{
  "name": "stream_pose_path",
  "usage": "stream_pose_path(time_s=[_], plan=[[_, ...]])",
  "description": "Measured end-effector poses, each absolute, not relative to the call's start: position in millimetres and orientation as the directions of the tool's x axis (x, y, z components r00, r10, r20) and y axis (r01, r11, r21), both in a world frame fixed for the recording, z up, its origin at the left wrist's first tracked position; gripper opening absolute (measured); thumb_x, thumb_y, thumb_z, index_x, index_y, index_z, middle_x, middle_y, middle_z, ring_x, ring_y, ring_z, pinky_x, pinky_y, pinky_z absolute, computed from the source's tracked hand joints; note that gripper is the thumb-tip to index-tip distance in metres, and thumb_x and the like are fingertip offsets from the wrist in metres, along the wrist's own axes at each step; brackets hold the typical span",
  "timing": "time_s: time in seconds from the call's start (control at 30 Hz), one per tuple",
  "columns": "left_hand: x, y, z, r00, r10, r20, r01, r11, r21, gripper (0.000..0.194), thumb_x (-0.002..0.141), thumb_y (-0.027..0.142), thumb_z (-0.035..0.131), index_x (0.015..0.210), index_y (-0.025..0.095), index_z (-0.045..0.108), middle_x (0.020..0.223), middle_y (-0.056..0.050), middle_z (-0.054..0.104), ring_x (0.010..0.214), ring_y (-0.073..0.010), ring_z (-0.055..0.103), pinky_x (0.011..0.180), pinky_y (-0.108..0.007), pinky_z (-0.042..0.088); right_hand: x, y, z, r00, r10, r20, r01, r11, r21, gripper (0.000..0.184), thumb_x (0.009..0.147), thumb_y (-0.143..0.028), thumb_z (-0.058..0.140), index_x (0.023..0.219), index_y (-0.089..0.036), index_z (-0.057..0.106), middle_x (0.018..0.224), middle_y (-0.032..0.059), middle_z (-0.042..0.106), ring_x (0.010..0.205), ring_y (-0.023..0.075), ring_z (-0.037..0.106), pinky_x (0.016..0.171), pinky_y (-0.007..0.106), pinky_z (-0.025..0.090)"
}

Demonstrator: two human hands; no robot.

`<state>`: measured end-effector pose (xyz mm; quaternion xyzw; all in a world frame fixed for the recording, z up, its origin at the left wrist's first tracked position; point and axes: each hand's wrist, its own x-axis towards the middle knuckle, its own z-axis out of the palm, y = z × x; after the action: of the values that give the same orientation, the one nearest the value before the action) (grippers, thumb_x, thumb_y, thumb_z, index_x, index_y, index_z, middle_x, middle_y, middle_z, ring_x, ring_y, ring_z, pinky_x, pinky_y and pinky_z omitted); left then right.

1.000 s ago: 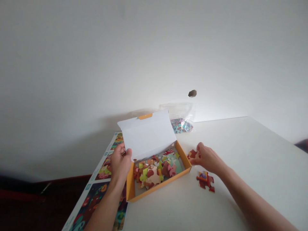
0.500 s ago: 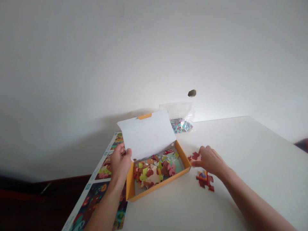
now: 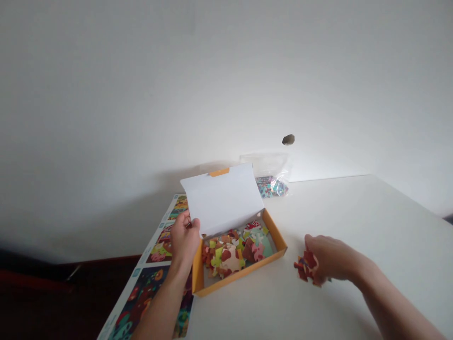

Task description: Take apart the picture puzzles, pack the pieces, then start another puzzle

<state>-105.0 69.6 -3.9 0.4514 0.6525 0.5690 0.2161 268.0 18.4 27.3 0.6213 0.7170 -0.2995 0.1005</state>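
An orange cardboard box [image 3: 239, 272] lies open on the table, filled with loose jigsaw puzzle pieces [image 3: 230, 259]. Its white-lined lid [image 3: 222, 200] stands raised, and my left hand [image 3: 186, 238] pinches the lid's left edge between thumb and fingers. To the right of the box, my right hand [image 3: 331, 259] is closed on reddish jigsaw puzzle pieces [image 3: 306, 267] just above or at the tabletop. The fingers partly hide them, so I cannot tell exactly how many are in the grip.
A printed picture sheet [image 3: 133, 272] lies under my left forearm along the table's left side. Behind the box, a clear plastic bag [image 3: 272, 184] with teal and pink pieces leans by the wall. The white table [image 3: 361, 212] extends right; the wall has a small hole [image 3: 288, 140].
My right hand has moved right and toward me, onto the red pieces. The pinkish-red piece beside the box has left its spot. My left hand stays at the lid.
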Motion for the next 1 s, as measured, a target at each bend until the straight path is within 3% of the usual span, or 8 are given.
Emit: stream_pose_path(time_s=[0.13, 0.33, 0.47, 0.6, 0.8, 1.0], plan=[[-97.8, 66.6, 3.4, -0.519, 0.821, 0.237, 0.354, -0.046, 0.934, 0.034, 0.067, 0.024, 0.060, 0.100, 0.015, 0.063, 0.084, -0.005, 0.072, 0.075, -0.0211, 0.067, 0.068, -0.028, 0.051, 256.6, 20.5, 28.8, -0.240, 0.863, -0.444, 0.967, 0.170, -0.192, 0.037, 0.042, -0.024, 0.083, 0.071, -0.020, 0.060, 0.086, 0.0047, 0.064, 0.080, 0.0261, 0.062, 0.057, 0.028, 0.035], [-92.9, 65.5, 8.9, -0.552, 0.800, 0.235, 0.351, -0.034, 0.936, 0.032, 0.065, 0.024, 0.060, 0.095, 0.015, 0.063, 0.082, -0.006, 0.072, 0.074, -0.0216, 0.067, 0.066, -0.028, 0.052, 247.6, 16.6, 39.9, -0.366, 0.833, -0.415, 0.903, 0.210, -0.375, 0.019, 0.059, -0.010, 0.064, 0.071, -0.021, 0.054, 0.078, 0.0007, 0.066, 0.073, 0.0184, 0.063, 0.056, 0.023, 0.034], [-94.3, 66.0, 6.5, -0.550, 0.802, 0.234, 0.341, -0.040, 0.939, 0.033, 0.065, 0.024, 0.060, 0.097, 0.015, 0.063, 0.082, -0.006, 0.072, 0.073, -0.0213, 0.067, 0.065, -0.028, 0.052, 243.8, 14.1, 39.1, -0.363, 0.823, -0.437, 0.885, 0.158, -0.437, 0.029, 0.054, -0.004, 0.061, 0.075, -0.021, 0.054, 0.074, -0.0007, 0.068, 0.070, 0.0173, 0.065, 0.053, 0.021, 0.035], [-97.0, 66.8, 3.5, -0.532, 0.817, 0.223, 0.324, -0.047, 0.945, 0.036, 0.066, 0.024, 0.060, 0.101, 0.014, 0.063, 0.084, -0.006, 0.072, 0.074, -0.0210, 0.067, 0.065, -0.027, 0.051, 243.8, 14.1, 36.1, -0.399, 0.760, -0.513, 0.873, 0.143, -0.467, 0.016, 0.054, -0.007, 0.061, 0.064, -0.020, 0.059, 0.066, -0.0008, 0.067, 0.066, 0.0176, 0.064, 0.050, 0.022, 0.035], [-98.8, 67.2, 2.4, -0.516, 0.828, 0.218, 0.310, -0.057, 0.949, 0.038, 0.067, 0.025, 0.060, 0.103, 0.014, 0.063, 0.084, -0.006, 0.071, 0.075, -0.0207, 0.066, 0.066, -0.027, 0.050, 242.2, 11.7, 32.7, -0.368, 0.855, -0.364, 0.915, 0.263, -0.307, 0.013, 0.054, -0.016, 0.066, 0.066, -0.018, 0.060, 0.085, 0.0061, 0.064, 0.074, 0.0209, 0.060, 0.056, 0.026, 0.036], [-100.1, 66.6, 1.5, -0.515, 0.830, 0.214, 0.306, -0.056, 0.951, 0.038, 0.067, 0.025, 0.061, 0.103, 0.014, 0.062, 0.086, -0.005, 0.071, 0.077, -0.0206, 0.066, 0.070, -0.027, 0.050, 237.1, 7.0, 23.7, -0.429, 0.834, -0.347, 0.897, 0.346, -0.276, 0.016, 0.057, -0.013, 0.062, 0.072, -0.018, 0.058, 0.088, 0.0069, 0.060, 0.076, 0.0209, 0.059, 0.060, 0.027, 0.037]])
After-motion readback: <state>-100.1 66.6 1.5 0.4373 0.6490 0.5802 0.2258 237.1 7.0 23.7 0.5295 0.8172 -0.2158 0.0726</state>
